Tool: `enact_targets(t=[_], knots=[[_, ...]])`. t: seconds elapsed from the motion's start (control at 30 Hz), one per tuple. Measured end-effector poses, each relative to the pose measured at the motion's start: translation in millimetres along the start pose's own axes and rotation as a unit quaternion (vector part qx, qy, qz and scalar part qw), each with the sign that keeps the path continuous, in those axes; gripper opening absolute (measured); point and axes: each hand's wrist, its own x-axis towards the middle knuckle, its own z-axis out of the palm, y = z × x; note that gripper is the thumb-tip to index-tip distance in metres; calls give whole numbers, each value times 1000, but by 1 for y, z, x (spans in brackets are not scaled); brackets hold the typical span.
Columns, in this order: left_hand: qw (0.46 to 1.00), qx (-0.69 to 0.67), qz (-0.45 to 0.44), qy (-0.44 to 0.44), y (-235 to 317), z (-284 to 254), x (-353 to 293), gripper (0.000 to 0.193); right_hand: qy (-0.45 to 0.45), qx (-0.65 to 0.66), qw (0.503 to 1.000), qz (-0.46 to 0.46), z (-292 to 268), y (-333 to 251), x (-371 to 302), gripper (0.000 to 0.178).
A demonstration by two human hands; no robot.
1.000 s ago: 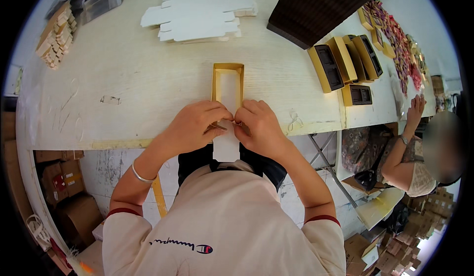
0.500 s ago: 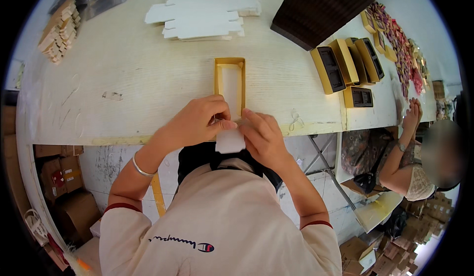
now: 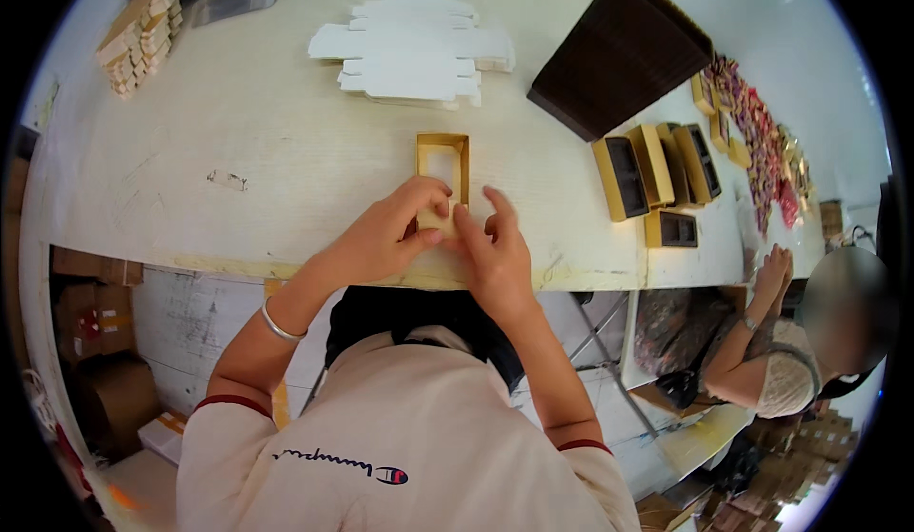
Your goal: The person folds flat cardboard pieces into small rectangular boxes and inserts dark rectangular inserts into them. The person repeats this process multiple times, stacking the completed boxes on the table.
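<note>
A narrow, open cardboard box tray [image 3: 465, 156] with gold walls and a white inside lies on the table in front of me. At its near end my left hand [image 3: 392, 229] is closed, the fingertips over the end wall and the thumb lower down by its near face. My right hand [image 3: 493, 258] touches the near right corner with one fingertip. Its other visible fingers are spread and lifted off the side wall. Part of the near end is hidden by my fingers.
Flat white box blanks [image 3: 409, 51] are stacked beyond the tray. Right of them stands a dark brown stack of trays [image 3: 619, 56], near gold boxes with dark inserts [image 3: 624, 178]. Cardboard pieces [image 3: 143, 37] are piled far left. A co-worker's hands [image 3: 776, 267] are at the right.
The white flap that hung over the table edge at the tray's near end is now folded up. My right hand's fingers have spread and lifted. The view has shifted slightly.
</note>
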Motion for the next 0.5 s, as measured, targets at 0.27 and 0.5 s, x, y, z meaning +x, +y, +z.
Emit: enact_targets(t=[0.27, 0.5], knots=[[941, 270, 141, 146, -7, 19, -12, 12, -123, -65, 987, -79, -14, 4, 17, 20], [951, 294, 88, 49, 1, 7, -8, 7, -116, 114, 984, 70, -10, -2, 12, 16]])
